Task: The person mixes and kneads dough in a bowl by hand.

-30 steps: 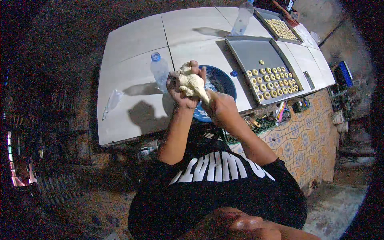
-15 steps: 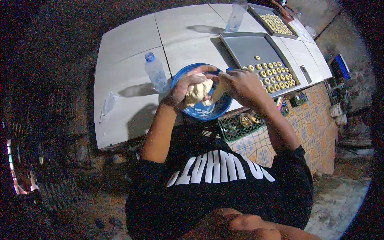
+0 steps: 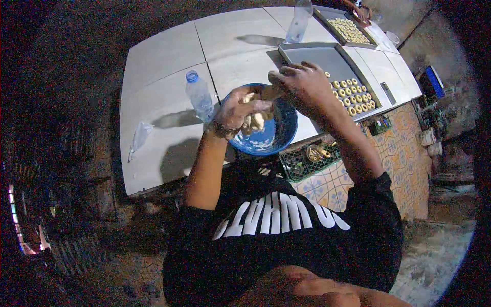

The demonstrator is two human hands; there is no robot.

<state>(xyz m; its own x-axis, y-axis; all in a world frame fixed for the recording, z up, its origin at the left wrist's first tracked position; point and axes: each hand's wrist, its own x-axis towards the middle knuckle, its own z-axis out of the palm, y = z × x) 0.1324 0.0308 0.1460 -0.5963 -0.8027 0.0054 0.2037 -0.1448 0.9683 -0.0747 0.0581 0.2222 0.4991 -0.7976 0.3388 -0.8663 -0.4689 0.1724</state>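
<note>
Over the blue bowl [image 3: 294,125], my left hand [image 3: 232,115] has its fingers wrapped round a lump of pale dough [image 3: 255,122]. Whitish smears coat that hand and the bowl's inner wall. My right hand [image 3: 307,87] is closed and held above the bowl's right rim, close to the fingers of the left. Whatever is pinched in it, if anything, is too hidden to name. To its right lies a grey metal tray [image 3: 307,51] with rows of small ring-shaped dough pieces [image 3: 353,94].
A clear plastic bottle [image 3: 200,97] stands left of the bowl, another bottle [image 3: 299,23] farther back. A crumpled plastic bag [image 3: 139,138] lies at left. Beyond are a second filled tray [image 3: 350,30] and another person's hand [image 3: 362,15]. A green crate [image 3: 296,166] sits below the table edge.
My right hand has risen and moved slightly left, away from the dough. My left fingers have closed further over the dough, covering more of it.
</note>
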